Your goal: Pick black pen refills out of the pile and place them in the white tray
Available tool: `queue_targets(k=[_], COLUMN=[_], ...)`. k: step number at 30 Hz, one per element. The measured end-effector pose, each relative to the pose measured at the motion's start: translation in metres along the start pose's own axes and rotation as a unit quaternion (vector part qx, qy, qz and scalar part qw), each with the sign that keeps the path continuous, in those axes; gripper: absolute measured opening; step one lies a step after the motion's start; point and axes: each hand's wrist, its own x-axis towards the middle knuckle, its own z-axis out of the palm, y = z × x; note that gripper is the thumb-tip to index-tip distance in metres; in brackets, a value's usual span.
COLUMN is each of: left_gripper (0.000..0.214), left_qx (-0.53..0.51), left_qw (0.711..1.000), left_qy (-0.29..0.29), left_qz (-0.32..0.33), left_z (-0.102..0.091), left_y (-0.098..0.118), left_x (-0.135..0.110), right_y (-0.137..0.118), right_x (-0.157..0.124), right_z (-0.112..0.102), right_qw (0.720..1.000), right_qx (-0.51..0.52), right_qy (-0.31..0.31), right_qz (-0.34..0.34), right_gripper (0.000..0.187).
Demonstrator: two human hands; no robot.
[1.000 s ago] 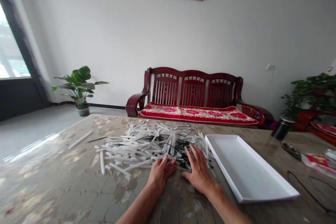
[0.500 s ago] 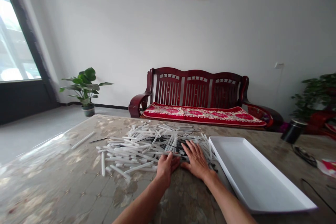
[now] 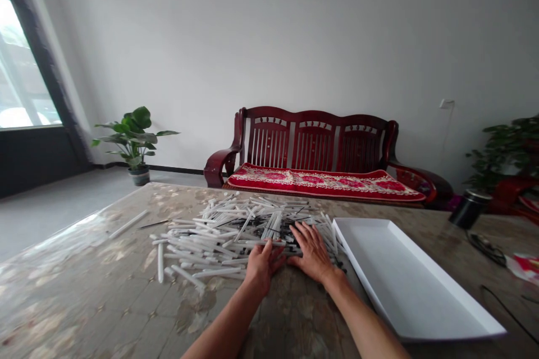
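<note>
A loose heap of slim white pen-like sticks (image 3: pixel 206 241) lies on the table, with thin black sticks (image 3: pixel 248 225) mixed into its middle. At the near edge of the heap is my left hand (image 3: pixel 260 266), thumb raised against a white stick and fingers loosely bent, apart from the thumb. I see no stick clearly gripped in it. My right hand (image 3: pixel 312 252) rests palm down with fingers spread over the heap's right side, its fingertips touching dark sticks. What lies beneath both palms is hidden.
A shallow white tray (image 3: pixel 415 277) stands right of the heap. Farther right are a black canister (image 3: pixel 470 208), a dark cable (image 3: pixel 486 249) and a red-and-white packet (image 3: pixel 524 265). One white stick (image 3: pixel 128 224) lies apart at left. A wooden bench (image 3: pixel 315 146) stands behind the table (image 3: pixel 105 303).
My left hand has shifted slightly, its fingers pressing a little closer into the near edge of the heap. My right hand stays nearly in place. The view has moved slightly.
</note>
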Motion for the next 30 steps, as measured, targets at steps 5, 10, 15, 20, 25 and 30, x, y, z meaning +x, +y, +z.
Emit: queue_targets(k=[5,10,15,20,25,30], left_gripper=[0.007,0.008,0.011,0.013,0.012,0.011], left_qx=[-0.013,-0.027,-0.011,0.005,-0.002,-0.001], left_qw=[1.0,1.0,1.0,0.999,1.0,1.0], left_qy=[-0.005,0.002,-0.027,-0.051,-0.021,-0.003], left_qz=[0.0,-0.002,-0.011,-0.008,-0.011,-0.012], left_z=[-0.007,-0.01,-0.011,-0.012,-0.009,-0.006], left_y=[0.0,0.004,-0.001,-0.007,-0.001,0.002], left_x=[-0.012,-0.015,-0.015,-0.017,-0.017,-0.019], right_y=[-0.01,-0.022,-0.037,-0.049,-0.051,-0.017], right_x=[-0.012,-0.025,-0.027,-0.026,-0.03,-0.038], right_z=[-0.021,-0.027,-0.012,-0.006,-0.011,-0.031], right_qw=[0.998,0.974,0.957,0.957,0.957,0.972], right_qx=[0.049,0.15,0.186,0.2,0.243,0.124], right_qy=[0.037,0.151,0.207,0.203,0.157,0.147], right_qz=[0.004,0.083,0.084,0.062,0.019,0.138], right_gripper=[0.07,0.018,0.023,0.022,0.029,0.034])
